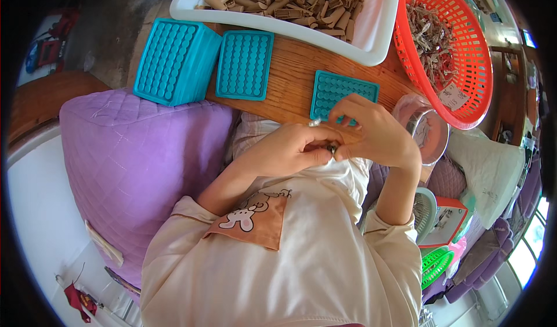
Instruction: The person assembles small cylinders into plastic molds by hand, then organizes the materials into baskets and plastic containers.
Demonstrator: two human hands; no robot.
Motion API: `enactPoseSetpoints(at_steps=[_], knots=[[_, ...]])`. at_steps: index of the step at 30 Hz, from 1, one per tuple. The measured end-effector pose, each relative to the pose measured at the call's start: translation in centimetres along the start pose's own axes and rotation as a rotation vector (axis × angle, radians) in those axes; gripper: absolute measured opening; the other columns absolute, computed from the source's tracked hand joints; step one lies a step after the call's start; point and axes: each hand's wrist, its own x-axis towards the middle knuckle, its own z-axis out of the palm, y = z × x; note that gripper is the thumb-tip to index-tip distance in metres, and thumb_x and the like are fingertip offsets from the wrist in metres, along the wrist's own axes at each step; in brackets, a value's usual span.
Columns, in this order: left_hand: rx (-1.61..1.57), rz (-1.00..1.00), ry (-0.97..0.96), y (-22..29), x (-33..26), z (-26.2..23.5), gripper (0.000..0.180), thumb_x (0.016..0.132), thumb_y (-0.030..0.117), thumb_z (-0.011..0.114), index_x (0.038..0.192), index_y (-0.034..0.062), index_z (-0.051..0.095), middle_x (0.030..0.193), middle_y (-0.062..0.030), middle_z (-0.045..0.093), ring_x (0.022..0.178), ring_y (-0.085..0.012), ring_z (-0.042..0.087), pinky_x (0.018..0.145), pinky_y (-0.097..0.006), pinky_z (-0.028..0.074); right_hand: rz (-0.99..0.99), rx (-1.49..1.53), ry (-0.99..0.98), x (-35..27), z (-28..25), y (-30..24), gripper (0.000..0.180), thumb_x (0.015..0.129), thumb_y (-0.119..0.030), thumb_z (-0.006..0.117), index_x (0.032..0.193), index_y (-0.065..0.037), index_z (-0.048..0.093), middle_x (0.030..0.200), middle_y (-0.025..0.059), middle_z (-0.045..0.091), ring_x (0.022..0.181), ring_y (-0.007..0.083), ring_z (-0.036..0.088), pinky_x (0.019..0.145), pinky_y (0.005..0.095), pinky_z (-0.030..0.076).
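Observation:
My left hand [290,149] and my right hand [378,134] meet above my lap, close to the table's front edge. Their fingertips pinch together around a small dark, shiny piece [332,149], mostly covered by the fingers, so its kind is unclear. A small whitish bit [314,122] shows just above my left hand's knuckles; whether that hand holds it is hard to tell. Right behind my right hand lies a teal tray [318,95] with rows of round cells, partly covered by the fingers.
On the wooden table [290,60] stand a stack of teal trays [168,60], a single teal tray [245,65] and a white tub [377,51] of brown pieces. A red basket [484,72] of thin, dry-looking scraps stands right, above a round container [435,131]. A purple quilted cushion [145,153] lies left.

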Motion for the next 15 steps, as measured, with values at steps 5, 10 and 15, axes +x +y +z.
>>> enactPoseSetpoints(at_steps=[5, 10, 15], knots=[[-0.541, -0.039, 0.023, -1.1, -0.3, -1.1, 0.022, 0.081, 0.005, 0.047, 0.102, -0.0001, 0.051, 0.086, -0.0055, 0.057, 0.077, -0.0091, 0.054, 0.071, -0.023, 0.044, -0.379, 0.101, -0.121, 3.6, -3.7, -2.1, 0.045, 0.065, -0.034, 0.066, 0.091, 0.001, 0.053, 0.083, 0.0099, 0.055, 0.075, 0.0223, 0.054, 0.067, 0.0301, 0.043], [-0.53, -0.189, 0.094, -0.9, -0.9, -2.6, 0.022, 0.082, 0.007, 0.046, 0.102, 0.0007, 0.049, 0.088, -0.0059, 0.057, 0.077, -0.0095, 0.054, 0.07, -0.021, 0.044, -0.336, -0.259, 0.118, 14.2, -6.6, -3.1, 0.019, 0.082, -0.016, 0.046, 0.095, -0.005, 0.054, 0.082, 0.0082, 0.057, 0.081, 0.0174, 0.056, 0.068, 0.0262, 0.043], [-0.558, -0.104, 0.001, -1.7, -0.6, -1.9, 0.024, 0.081, 0.003, 0.045, 0.105, 0.0022, 0.048, 0.09, -0.0059, 0.055, 0.077, -0.0082, 0.052, 0.07, -0.021, 0.044, -0.271, -0.612, 0.332, 23.2, -4.7, 0.2, 0.021, 0.077, -0.007, 0.043, 0.093, -0.006, 0.056, 0.084, 0.0117, 0.059, 0.079, 0.0239, 0.057, 0.069, 0.0309, 0.045]])
